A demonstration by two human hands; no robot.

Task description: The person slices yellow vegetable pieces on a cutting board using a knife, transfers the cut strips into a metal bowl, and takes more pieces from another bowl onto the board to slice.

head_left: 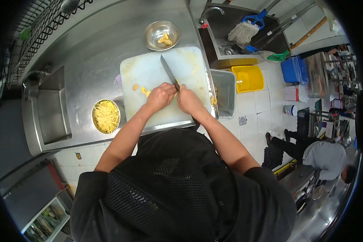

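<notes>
My right hand (188,99) is wrapped round the handle of a long knife (169,70), whose blade points up and left over the white cutting board (157,72). Close beside the blade, my left hand (161,97) is closed with its fingertips bent towards the knife; what it presses is mostly hidden. Several yellow slices (143,90) lie on the board left of my left hand. A metal bowl (150,37) behind the board holds peeled yellow pieces. Thin yellow strips (106,115) fill a round container at the board's left.
A steel sink (52,111) is at the left of the counter. Right of the board stand a grey bin (226,90) and a yellow tub (250,79). Mops (244,32) stand in a sink at the back. Another person (322,159) is at the far right.
</notes>
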